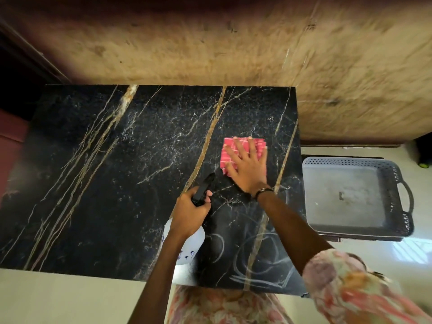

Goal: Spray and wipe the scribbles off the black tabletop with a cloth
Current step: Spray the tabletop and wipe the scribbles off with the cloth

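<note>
The black marble tabletop (112,174) has gold and white veins. White chalk scribbles (254,258) cover its near right corner. My right hand (247,169) lies flat with spread fingers on a folded red patterned cloth (230,148), pressing it to the tabletop beyond the scribbles. My left hand (191,212) grips the black trigger head of a white spray bottle (187,249), its nozzle pointing away toward the cloth. The bottle's body is partly hidden under my left wrist.
A grey plastic tray (350,197) with handles stands on a low surface right of the table. A mottled tan wall (210,47) runs behind the table's far edge. Pale floor (58,298) shows in front.
</note>
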Motion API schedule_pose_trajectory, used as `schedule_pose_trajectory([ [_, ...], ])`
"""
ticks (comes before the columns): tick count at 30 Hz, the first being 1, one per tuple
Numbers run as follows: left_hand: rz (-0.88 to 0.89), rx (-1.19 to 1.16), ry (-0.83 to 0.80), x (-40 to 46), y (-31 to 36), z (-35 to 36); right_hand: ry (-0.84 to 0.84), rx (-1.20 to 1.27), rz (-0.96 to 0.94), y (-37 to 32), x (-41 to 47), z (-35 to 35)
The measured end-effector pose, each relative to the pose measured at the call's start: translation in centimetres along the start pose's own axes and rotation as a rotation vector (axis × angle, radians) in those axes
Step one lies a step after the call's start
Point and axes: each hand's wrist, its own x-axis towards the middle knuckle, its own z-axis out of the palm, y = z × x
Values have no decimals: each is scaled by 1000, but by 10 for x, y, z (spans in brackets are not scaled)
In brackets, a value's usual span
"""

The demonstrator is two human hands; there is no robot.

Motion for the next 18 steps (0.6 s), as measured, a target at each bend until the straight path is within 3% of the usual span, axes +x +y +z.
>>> schedule_pose_trajectory([
  [4,20,18,-9,-11,3,10,38,-18,-347,-21,-48,13],
  [7,23,51,-24,-19,-1,15,48,-46,-422,12,-100,26],
  [13,-22,-5,-26,-27,-12,21,69,16,-180,111,-111,10],
  [18,-30,-3,-30,-32,-16,21,58,42,82,87,-56,2],
])
